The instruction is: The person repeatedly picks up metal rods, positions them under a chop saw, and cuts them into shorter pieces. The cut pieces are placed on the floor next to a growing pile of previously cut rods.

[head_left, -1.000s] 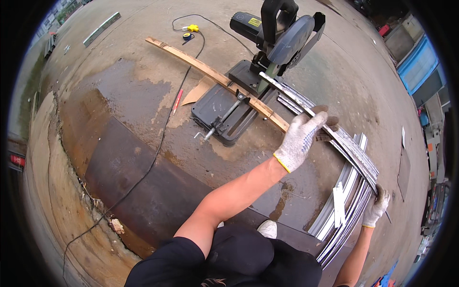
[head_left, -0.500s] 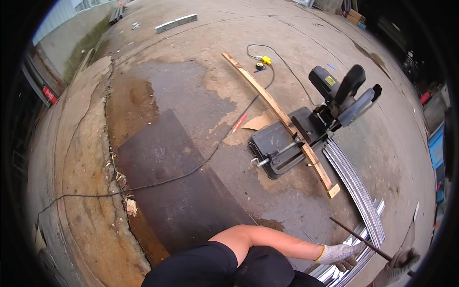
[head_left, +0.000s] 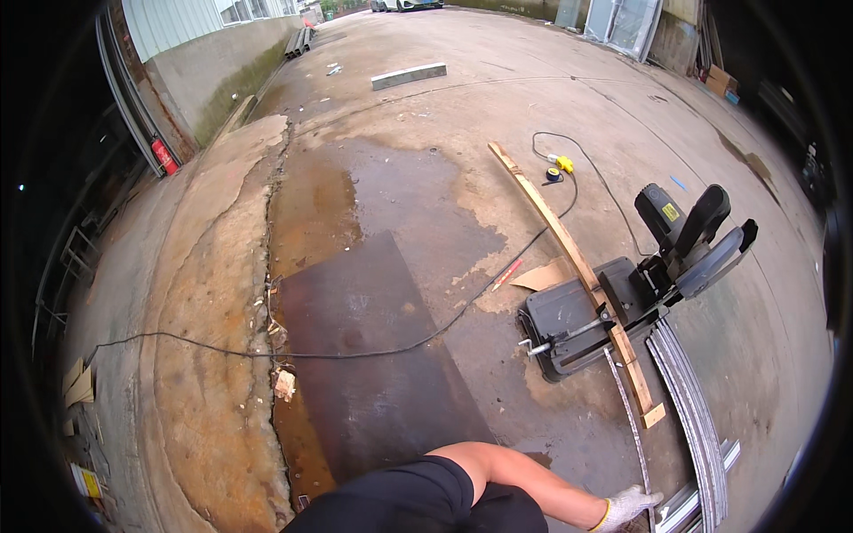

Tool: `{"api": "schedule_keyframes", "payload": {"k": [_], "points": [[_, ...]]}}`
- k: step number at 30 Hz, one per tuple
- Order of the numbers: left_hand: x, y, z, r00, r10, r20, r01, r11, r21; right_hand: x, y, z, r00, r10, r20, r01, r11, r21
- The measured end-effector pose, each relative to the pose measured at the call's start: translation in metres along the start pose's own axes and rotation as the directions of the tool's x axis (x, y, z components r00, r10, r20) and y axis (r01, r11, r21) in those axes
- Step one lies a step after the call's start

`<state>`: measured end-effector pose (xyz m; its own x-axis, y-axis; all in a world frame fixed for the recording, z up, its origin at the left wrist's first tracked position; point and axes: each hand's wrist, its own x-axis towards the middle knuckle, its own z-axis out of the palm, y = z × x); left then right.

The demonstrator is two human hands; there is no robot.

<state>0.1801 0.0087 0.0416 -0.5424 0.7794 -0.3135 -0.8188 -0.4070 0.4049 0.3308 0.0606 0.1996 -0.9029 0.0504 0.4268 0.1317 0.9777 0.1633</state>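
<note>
White fabric gloves the left hand [head_left: 626,505], which looks closed on the near end of a thin, pale strip [head_left: 628,409]; some of its fingers are hidden by the frame's edge. The strip slants away from it, the far tip just beside the batten [head_left: 562,233] that lies across the saw [head_left: 633,291]; whether the tip touches anything, I cannot tell.

Half a second ago the right hand also showed, gripping a dark rod that reached past the left. Now the right hand is out of view, so I cannot tell its state, nor whether rod and strip are one piece. The view has swung too, shifting everything across it. For the work, this means one piece is out on its own, pointing at the saw, apart from the metal bundle [head_left: 693,417] to its right. Beyond the saw's near side, a red marker [head_left: 508,274] and cardboard [head_left: 544,274] lie on the ground.
</note>
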Motion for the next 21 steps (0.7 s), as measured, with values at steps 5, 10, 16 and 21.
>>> {"api": "schedule_keyframes", "payload": {"k": [5,10,16,21], "points": [[-0.005,0.004,0.006,0.982,-0.164,-0.088,0.171,0.982,0.078,-0.046,0.07,0.017,0.785,0.425,0.451,-0.37,0.905,-0.209],[0.035,0.012,-0.043,0.976,0.058,-0.208,-0.1,0.976,-0.195,-0.099,0.062,0.069,0.646,0.534,0.546,-0.762,0.497,0.416],[0.027,0.083,-0.071,0.956,0.207,-0.208,-0.211,0.978,0.007,-0.146,0.044,0.091,0.393,0.256,0.883,-0.919,0.126,0.373],[0.016,0.103,-0.079,0.878,0.349,-0.327,-0.253,0.919,0.302,-0.121,0.028,0.097,0.196,0.124,0.973,-0.971,-0.117,0.21]]}}
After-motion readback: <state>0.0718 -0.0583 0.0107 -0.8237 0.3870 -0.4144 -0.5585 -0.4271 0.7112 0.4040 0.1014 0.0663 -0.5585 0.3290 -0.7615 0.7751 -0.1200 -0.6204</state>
